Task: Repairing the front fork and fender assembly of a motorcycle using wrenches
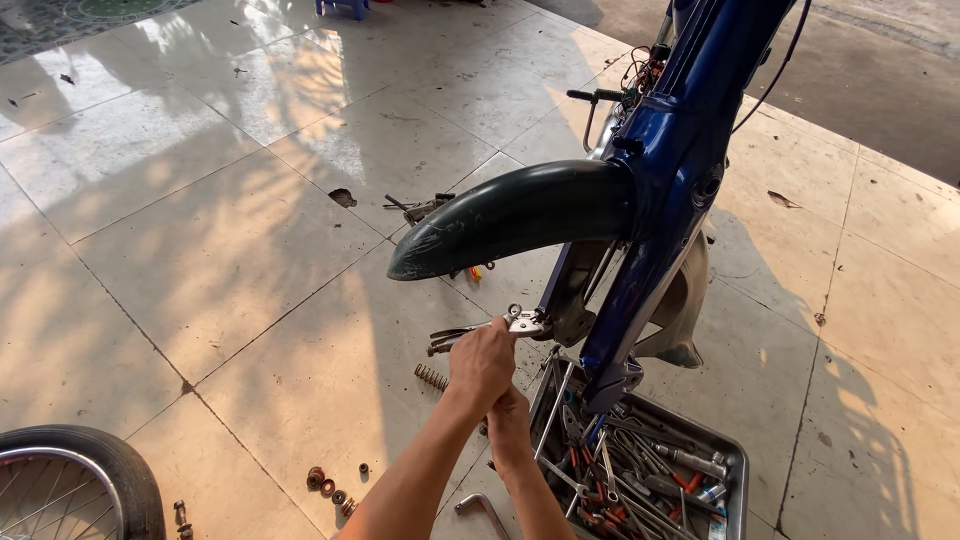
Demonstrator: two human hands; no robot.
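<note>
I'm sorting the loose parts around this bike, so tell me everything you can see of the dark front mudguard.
The front mudguard is a long curved shell, dark green to black, and looks like painted plastic or metal with a dull, scuffed sheen. It arches from the blue motorcycle frame out to the left, its tip dipping toward the tiled floor. Its right end meets the frame; how it is fastened is hidden. No wheel sits beneath it. Both hands work below it, neither touching it.
</note>
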